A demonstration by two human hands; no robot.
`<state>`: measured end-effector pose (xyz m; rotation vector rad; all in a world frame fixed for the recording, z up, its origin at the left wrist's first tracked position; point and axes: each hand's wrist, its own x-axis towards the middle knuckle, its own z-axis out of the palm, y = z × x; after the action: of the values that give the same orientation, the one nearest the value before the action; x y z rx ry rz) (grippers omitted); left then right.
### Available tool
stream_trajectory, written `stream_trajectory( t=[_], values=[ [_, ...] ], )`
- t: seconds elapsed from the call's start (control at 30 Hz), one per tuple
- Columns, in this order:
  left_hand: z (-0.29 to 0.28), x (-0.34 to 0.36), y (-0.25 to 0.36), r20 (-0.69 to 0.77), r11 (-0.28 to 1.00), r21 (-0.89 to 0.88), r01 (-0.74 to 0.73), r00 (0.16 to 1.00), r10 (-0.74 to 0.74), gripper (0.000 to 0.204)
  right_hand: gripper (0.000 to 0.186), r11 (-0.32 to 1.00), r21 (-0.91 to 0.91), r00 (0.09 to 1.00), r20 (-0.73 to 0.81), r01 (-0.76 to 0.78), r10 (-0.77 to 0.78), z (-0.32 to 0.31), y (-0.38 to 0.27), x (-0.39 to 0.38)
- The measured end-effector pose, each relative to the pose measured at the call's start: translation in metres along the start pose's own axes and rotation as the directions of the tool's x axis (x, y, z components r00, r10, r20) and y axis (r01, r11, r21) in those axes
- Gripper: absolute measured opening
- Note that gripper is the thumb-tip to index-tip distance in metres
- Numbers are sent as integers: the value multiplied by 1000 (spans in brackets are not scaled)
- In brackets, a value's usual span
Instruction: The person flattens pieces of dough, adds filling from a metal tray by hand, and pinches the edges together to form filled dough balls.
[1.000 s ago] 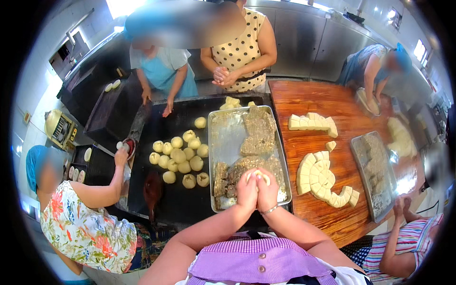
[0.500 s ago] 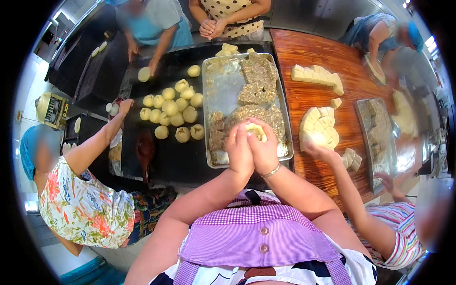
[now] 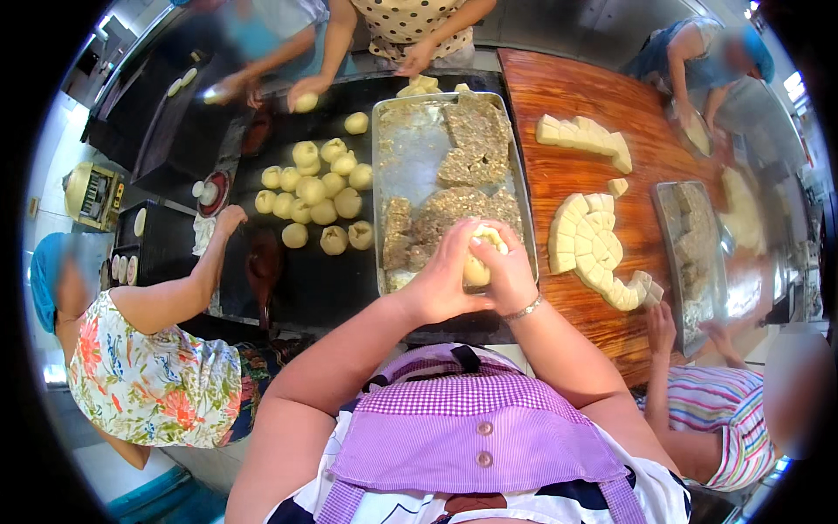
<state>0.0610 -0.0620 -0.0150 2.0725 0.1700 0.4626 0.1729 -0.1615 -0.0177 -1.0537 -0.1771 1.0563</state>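
Note:
My left hand [image 3: 439, 281] and my right hand [image 3: 513, 272] are both closed around one pale dough ball [image 3: 477, 271], cupping it from either side. Its top looks gathered, with fingers and thumbs pressed there; whether filling is inside I cannot tell. Beneath and beyond my hands lies a large metal tray [image 3: 408, 144], partly covered by slabs of brown, crumbly filling [image 3: 471, 131]. Left of the tray, several round dough balls [image 3: 314, 188] sit grouped on the black tabletop, some with puckered tops.
Cut dough pieces [image 3: 587, 234] lie on the wooden table [image 3: 559, 87] at right, beside a second tray of filling [image 3: 685, 236]. A dark wooden paddle-like tool [image 3: 264, 262] rests at left. Co-workers stand at left, right and far side, one hand [image 3: 310, 87] over a dough ball.
My hands have parted slightly around the dough ball and turned, showing more of it. Across the table, co-workers' hands moved; the right co-worker's hand shifted nearer, and the cut dough pieces now form a curved tail.

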Motion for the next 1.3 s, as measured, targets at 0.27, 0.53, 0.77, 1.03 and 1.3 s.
stream_trajectory(
  t=[0.27, 0.53, 0.77, 1.03, 1.3],
  values=[
    [-20, 8, 15, -15, 864, -462, 200, 972, -233, 111, 51, 799, -415, 896, 293, 434, -335, 3, -13, -13],
    [-28, 17, 19, 63, 998, -62, -6, 998, 10, 89, 41, 909, 209, 874, 416, -362, 252, 3, -33, -11],
    [-24, 13, 5, -28, 997, 5, -73, 997, 73, 94, 38, 968, 177, 940, 322, -175, 111, 6, -16, -13],
    [-26, 12, 13, 99, 963, 169, -212, 975, 197, 103, 50, 982, 75, 936, 324, -173, 140, 4, -14, -18],
    [-11, 8, 21, -221, 979, -175, -104, 973, 64, 85, 73, 990, 76, 919, 371, 115, -135, 8, -11, -14]
  ],
)
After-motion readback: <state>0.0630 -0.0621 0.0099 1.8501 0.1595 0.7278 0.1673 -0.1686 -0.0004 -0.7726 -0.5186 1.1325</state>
